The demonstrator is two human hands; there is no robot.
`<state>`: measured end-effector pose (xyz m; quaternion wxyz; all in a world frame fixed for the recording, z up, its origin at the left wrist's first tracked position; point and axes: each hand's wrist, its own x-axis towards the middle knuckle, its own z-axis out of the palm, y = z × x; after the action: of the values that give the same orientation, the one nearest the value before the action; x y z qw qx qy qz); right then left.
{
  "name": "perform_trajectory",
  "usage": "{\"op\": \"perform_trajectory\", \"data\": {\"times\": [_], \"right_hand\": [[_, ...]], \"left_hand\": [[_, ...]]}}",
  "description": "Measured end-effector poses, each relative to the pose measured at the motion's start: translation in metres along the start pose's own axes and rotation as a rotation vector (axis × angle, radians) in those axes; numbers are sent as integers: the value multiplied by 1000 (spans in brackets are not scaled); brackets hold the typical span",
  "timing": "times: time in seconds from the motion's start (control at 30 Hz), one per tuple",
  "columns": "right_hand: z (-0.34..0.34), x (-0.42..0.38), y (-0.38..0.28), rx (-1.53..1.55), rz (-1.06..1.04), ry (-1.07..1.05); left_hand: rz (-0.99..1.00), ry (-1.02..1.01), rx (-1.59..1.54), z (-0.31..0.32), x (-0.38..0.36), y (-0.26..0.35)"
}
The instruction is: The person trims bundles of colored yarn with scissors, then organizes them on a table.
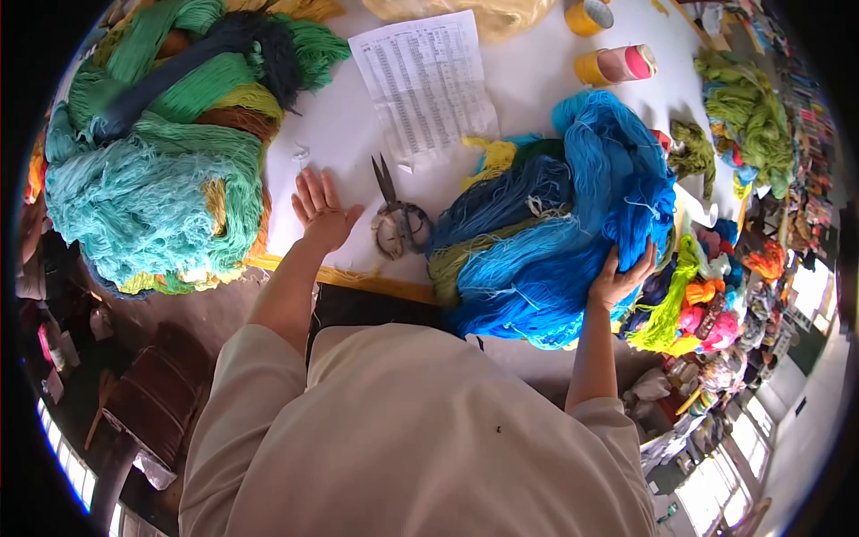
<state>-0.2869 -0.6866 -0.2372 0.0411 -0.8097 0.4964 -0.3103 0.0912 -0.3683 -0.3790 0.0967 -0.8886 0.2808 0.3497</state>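
My right hand (619,279) presses against the near side of a big heap of blue yarn skeins (573,215), fingers spread on the bright blue strands. My left hand (320,213) lies flat and open on the white table (340,134), palm down, holding nothing. A pair of scissors (398,219) lies just right of that hand, between it and the blue heap. Darker blue, olive and yellow skeins are mixed into the heap's left part.
A large pile of teal, green and brown yarn (161,161) fills the table's left. A printed sheet (425,80) lies at the back centre. Tape rolls (616,64) stand behind the blue heap. Green yarn (747,116) and bright mixed skeins (707,304) crowd the right.
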Motion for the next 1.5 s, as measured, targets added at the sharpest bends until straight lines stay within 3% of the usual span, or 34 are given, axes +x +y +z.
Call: {"op": "perform_trajectory", "data": {"times": [0.27,0.43,0.5,0.6,0.7,0.87,0.93,1.2,1.27,1.37,1.4,1.43,1.5], "right_hand": [[12,2,2,-79,-30,35],[10,2,3,-62,-12,53],[10,2,4,-51,-12,44],[10,0,6,-50,-20,47],[9,0,5,-44,-28,60],[10,-1,7,-63,-43,78],[9,-1,3,-32,-35,66],[10,-1,5,-54,-40,73],[11,-1,8,-56,-47,79],[10,-1,8,-61,-60,81],[11,0,7,-65,-69,80],[11,0,7,-55,-61,77],[10,0,5,-62,-64,70]], "left_hand": [[24,49,-14,10,-1,-5],[43,286,-129,9,-11,9],[43,435,168,-11,-30,59],[618,368,34,-23,-39,119],[655,407,147,-5,-23,139],[607,444,138,-5,-19,96],[683,514,164,-3,-22,68],[750,439,175,-4,-30,23],[504,426,35,-9,-41,15],[125,733,-392,24,-23,-23],[-17,669,-419,33,-19,-36],[-20,669,-417,40,-18,-44],[-153,471,-212,53,-15,-56]]}}
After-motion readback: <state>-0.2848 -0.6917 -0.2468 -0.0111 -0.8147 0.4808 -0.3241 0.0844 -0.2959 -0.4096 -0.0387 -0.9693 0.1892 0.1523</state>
